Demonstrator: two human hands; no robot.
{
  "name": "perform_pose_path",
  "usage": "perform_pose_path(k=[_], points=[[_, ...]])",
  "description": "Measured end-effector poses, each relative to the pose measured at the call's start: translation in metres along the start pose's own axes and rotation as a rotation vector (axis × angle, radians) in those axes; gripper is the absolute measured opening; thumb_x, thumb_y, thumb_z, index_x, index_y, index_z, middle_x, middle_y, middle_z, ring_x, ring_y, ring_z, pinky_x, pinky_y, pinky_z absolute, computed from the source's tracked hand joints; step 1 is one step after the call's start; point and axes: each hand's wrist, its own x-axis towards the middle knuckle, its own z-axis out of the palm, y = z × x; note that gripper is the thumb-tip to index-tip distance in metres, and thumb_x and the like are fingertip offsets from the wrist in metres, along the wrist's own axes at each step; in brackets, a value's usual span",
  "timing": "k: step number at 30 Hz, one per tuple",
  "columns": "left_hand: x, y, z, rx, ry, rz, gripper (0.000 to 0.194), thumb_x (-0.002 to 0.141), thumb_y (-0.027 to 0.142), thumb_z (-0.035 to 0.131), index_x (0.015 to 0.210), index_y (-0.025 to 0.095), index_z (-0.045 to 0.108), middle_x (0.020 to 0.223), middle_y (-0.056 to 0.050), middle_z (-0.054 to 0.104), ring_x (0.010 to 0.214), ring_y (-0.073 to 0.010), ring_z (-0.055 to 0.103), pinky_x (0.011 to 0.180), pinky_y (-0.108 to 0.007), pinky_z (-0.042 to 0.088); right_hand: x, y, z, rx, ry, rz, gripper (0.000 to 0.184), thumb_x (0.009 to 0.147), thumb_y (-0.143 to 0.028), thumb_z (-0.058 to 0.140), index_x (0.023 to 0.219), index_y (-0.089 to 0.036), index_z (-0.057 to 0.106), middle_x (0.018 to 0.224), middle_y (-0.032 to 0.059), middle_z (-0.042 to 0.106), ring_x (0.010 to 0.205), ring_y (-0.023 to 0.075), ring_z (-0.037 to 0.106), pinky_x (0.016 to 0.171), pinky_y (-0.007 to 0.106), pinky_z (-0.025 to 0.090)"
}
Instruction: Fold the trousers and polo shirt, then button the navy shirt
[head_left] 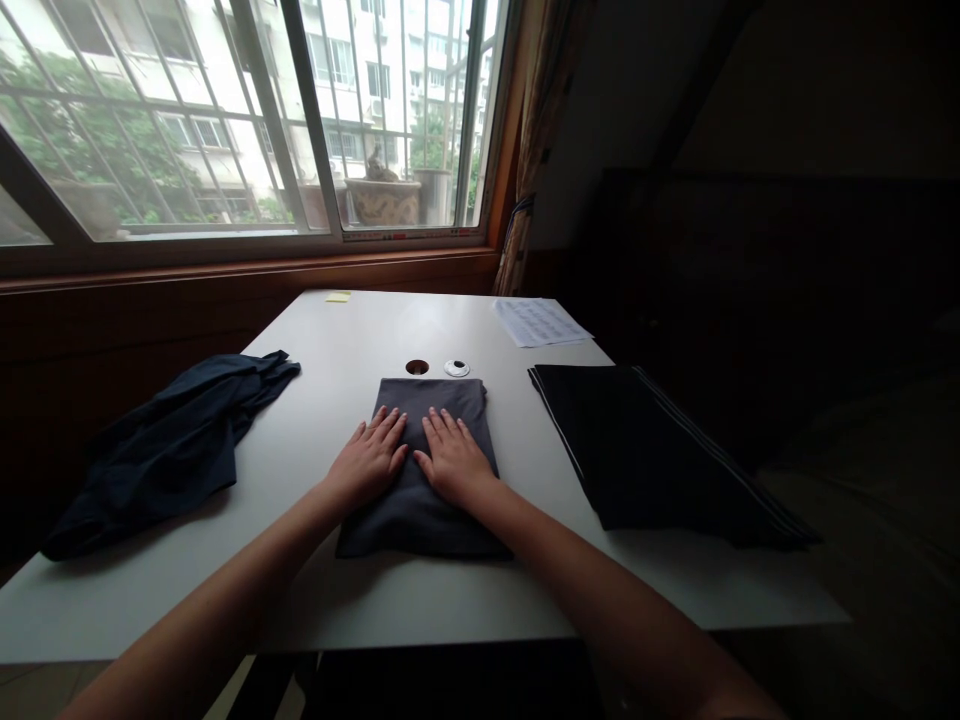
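Observation:
A dark grey garment point(435, 525), folded into a rectangle, lies flat in the middle of the white table. My left hand point(370, 455) rests palm down on its left half, fingers stretched out and pointing away from me. On the right half, my right hand point(454, 455) lies flat in the same way, with the thumbs close together. Neither hand grips the cloth. Whether the garment is a shirt or trousers cannot be told from this fold.
A crumpled navy garment point(172, 440) lies at the table's left edge. Dark clothing with white stripes point(660, 450) lies folded at the right. Printed papers point(541, 322), a yellow note point(338, 297), a round hole point(417, 367) and its cover point(457, 368) are farther back on the table point(300, 600).

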Motion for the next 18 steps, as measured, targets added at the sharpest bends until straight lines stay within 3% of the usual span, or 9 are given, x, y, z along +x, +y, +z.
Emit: perform_pose_path(k=[5, 12, 18], points=[[-0.003, -0.001, -0.001, -0.007, -0.011, -0.009, 0.057, 0.104, 0.043, 0.027, 0.157, 0.022, 0.028, 0.165, -0.007, 0.024, 0.153, -0.0291, 0.015, 0.12, -0.055, 0.023, -0.035, -0.001, -0.007, -0.006, 0.003, -0.065, 0.068, 0.101, -0.053, 0.035, 0.154, -0.01, 0.036, 0.164, 0.014, 0.021, 0.152, 0.0309, 0.019, 0.124, 0.047, 0.015], [-0.006, 0.008, -0.013, 0.041, -0.014, -0.027, 0.057, 0.103, 0.04, 0.032, 0.157, 0.022, 0.029, 0.165, -0.008, 0.023, 0.153, -0.0332, 0.013, 0.117, -0.063, 0.022, -0.078, 0.004, -0.022, 0.041, -0.104, -0.236, 0.067, 0.098, -0.058, 0.044, 0.156, -0.027, 0.034, 0.166, 0.0057, 0.02, 0.153, 0.0313, 0.013, 0.123, 0.053, 0.013], [-0.036, 0.039, -0.029, 0.032, 0.053, 0.242, 0.052, 0.103, 0.038, 0.035, 0.152, 0.021, 0.04, 0.163, -0.008, 0.028, 0.153, -0.0295, 0.015, 0.122, -0.055, 0.018, -0.089, 0.009, -0.023, 0.067, -0.128, -0.268, 0.075, 0.098, -0.059, 0.043, 0.158, -0.017, 0.027, 0.164, 0.0093, 0.022, 0.153, 0.0291, 0.014, 0.125, 0.051, 0.013]])
